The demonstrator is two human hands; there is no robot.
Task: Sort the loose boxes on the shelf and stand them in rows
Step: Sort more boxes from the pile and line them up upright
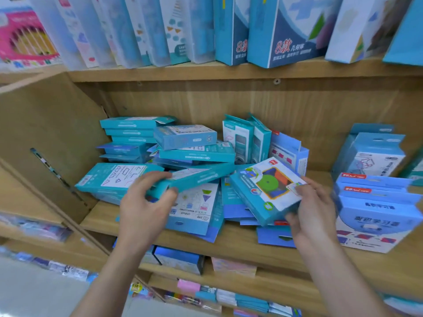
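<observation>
A jumble of flat teal and blue boxes (196, 152) lies piled on the wooden middle shelf (240, 245). My left hand (146, 202) grips the near end of a long teal box (196, 177), held edge-up and tilted over the pile. My right hand (313, 209) holds a teal box with a green disc and coloured shapes on its white front (267, 188), tilted above the pile's right side. Two teal boxes (247, 138) stand upright at the back. A stack of teal boxes (132, 133) lies flat at the back left.
Light-blue boxes (377, 202) are stacked at the shelf's right, with more upright ones (375, 154) behind. Tall boxes (286, 30) stand in a row on the shelf above. A wooden side panel (45, 133) closes the left. Lower shelves (183, 259) hold more packs.
</observation>
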